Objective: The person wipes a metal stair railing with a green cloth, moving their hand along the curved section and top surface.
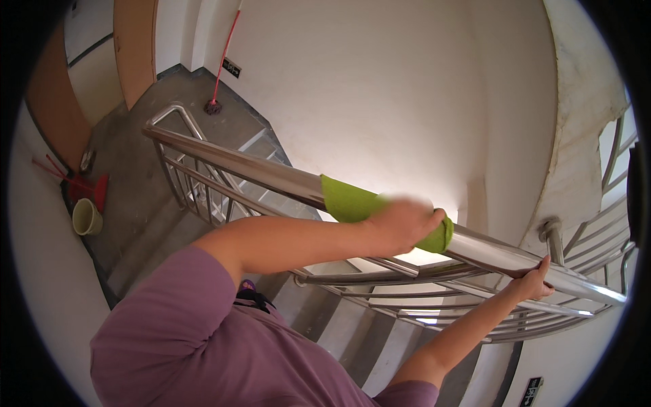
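Note:
My left hand [402, 226], partly blurred, grips a green cloth [348, 198] wrapped over a shiny metal handrail [488, 249]. The cloth's left end lies along the top of the rail, and its right end folds around it. Further right, my right hand [534, 282] holds the same handrail from its near side, with the thumb pointing up and the other fingers mostly hidden. Both arms reach out from short purple sleeves.
Stairs [351, 325] descend below the railing. On the landing [147, 168] are a red-handled mop [213, 106], a pale green bucket [87, 217] and a red dustpan [99, 193]. White walls and brown doors [135, 46] border it.

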The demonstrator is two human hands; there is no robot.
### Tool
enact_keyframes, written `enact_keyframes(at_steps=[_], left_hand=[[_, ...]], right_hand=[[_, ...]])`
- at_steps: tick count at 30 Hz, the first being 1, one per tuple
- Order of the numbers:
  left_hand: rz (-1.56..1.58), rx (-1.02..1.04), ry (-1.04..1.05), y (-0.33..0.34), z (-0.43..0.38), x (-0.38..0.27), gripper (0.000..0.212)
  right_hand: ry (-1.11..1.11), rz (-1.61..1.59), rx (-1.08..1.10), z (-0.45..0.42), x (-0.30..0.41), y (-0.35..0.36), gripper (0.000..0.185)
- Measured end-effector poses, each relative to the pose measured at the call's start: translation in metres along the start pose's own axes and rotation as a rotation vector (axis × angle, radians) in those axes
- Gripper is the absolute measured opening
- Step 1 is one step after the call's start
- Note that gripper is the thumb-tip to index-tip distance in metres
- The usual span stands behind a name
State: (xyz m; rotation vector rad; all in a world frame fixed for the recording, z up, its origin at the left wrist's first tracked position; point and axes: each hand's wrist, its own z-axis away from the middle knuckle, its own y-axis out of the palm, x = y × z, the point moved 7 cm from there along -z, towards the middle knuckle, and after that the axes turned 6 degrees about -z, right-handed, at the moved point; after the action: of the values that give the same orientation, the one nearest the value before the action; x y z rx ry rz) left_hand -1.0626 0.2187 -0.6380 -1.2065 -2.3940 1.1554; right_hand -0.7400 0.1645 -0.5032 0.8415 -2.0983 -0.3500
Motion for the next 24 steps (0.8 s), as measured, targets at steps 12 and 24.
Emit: enact_keyframes(at_steps=[12, 24], left_hand=[[0.044, 0.049, -0.068, -0.006, 0.048, 0.054, 0.081], [0.046, 0.003, -0.107, -0.017, 0.092, 0.1, 0.076]], right_hand=[[0.014, -0.006, -0.036, 0.001, -0.004, -0.002, 0.062], [0.016, 0.083, -0.064, 0.003, 0.002, -0.003, 0.063]])
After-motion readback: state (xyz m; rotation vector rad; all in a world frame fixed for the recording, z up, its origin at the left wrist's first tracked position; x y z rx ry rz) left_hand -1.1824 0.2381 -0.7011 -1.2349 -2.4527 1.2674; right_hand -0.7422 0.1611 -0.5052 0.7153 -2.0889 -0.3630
